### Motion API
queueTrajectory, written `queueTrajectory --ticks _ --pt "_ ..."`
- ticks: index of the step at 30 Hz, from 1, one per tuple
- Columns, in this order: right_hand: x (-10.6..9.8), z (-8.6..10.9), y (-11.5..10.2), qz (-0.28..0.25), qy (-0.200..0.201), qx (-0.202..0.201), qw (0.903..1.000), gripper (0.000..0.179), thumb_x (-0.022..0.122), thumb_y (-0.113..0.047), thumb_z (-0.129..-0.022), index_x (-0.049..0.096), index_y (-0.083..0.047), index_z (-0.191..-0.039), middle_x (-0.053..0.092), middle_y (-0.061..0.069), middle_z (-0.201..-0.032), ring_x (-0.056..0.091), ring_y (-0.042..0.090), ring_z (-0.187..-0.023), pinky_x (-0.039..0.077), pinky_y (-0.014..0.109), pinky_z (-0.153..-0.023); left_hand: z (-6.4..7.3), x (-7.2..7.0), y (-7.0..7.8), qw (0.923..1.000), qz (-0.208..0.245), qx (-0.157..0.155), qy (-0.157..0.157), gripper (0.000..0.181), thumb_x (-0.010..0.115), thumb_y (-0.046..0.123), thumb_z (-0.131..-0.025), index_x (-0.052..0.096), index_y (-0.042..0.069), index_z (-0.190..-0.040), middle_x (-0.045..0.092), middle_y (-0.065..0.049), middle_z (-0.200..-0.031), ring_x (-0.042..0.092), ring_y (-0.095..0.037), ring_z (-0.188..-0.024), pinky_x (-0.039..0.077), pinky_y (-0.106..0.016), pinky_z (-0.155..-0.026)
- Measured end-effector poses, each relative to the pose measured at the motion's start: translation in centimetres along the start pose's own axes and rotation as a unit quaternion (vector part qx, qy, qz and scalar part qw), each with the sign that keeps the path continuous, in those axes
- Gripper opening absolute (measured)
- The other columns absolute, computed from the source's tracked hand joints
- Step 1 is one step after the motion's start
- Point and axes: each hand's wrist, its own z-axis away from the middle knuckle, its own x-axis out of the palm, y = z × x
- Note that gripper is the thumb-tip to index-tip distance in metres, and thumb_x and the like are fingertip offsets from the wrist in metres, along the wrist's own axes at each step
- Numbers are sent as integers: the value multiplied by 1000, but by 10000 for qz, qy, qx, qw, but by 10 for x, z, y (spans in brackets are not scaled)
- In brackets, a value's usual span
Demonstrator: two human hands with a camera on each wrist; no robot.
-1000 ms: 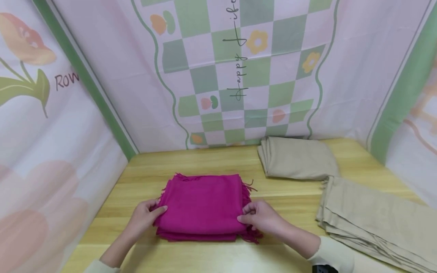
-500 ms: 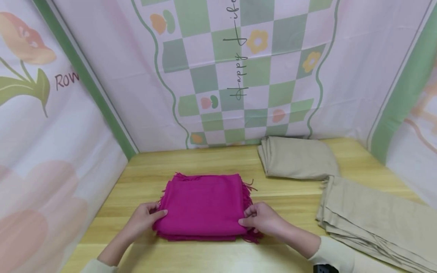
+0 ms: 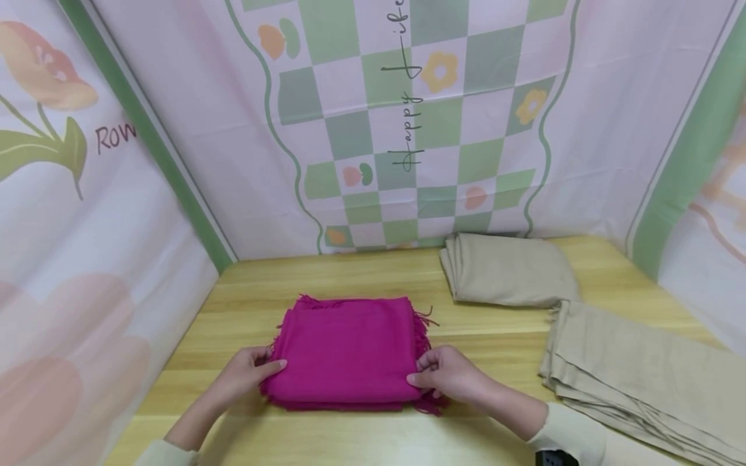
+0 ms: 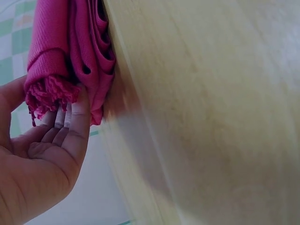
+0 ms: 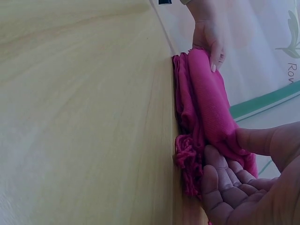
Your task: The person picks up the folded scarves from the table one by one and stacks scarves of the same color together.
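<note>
A magenta fringed scarf [image 3: 350,353], folded into a layered rectangle, lies on the wooden table. My left hand [image 3: 246,375] pinches its left near corner, thumb on top and fingers beneath the upper fold. At the opposite near corner my right hand [image 3: 449,375] does the same, thumb over the edge. In the left wrist view the left hand [image 4: 51,150] holds the upper layers beside a tuft of fringe, with lower folds against the table. The right wrist view shows the right hand's fingers [image 5: 225,183] tucked between the rolled upper fold and the lower layers.
A folded beige cloth [image 3: 509,268] lies at the back right of the table [image 3: 326,278]. Nearer on the right, a larger beige cloth [image 3: 647,369] with layered edges runs beside my right forearm. Printed curtains [image 3: 384,129] border the table's back and sides.
Both hands and the near edge of the scarf's upper fold have shifted slightly toward me. Less of the lower layer shows in front, and the grip stays on both corners.
</note>
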Motion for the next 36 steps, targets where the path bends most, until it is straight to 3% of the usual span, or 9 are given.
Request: queueTrajectory --ticks 10,17,30,36 --pt "-2 0 -1 -6 -37 -28 10000 22 74 -12 -84 62 4 -93 65 6 -74 63 20 -67 53 36 -60 1 1 6 9988 -448 -66 186 19 69 21 -90 65 2 -87 59 -3 -73 53 -17 -67 46 -28 -57" --pt "-7 0 -4 581 66 -349 9977 23 75 -18 -85 65 2 -92 63 4 -74 60 19 -67 52 34 -62 1 2 6 9965 -719 -32 425 19 71 22 -89 66 4 -87 57 -2 -70 52 -16 -64 45 -28 -55" --pt "-28 3 -15 1254 253 -675 9895 21 74 -22 -86 68 -3 -95 63 0 -81 60 15 -76 52 30 -67 -6 -2 16 9873 -1035 379 1143 28 73 19 -88 68 -1 -106 66 -3 -86 61 -15 -78 52 -28 -66" --pt "-44 11 -17 1300 400 -920 9864 23 72 -21 -88 68 -1 -98 65 0 -84 60 16 -79 53 28 -70 -14 -2 25 9823 -1099 595 1397 26 72 20 -89 67 0 -105 65 -3 -84 61 -15 -73 52 -26 -55"
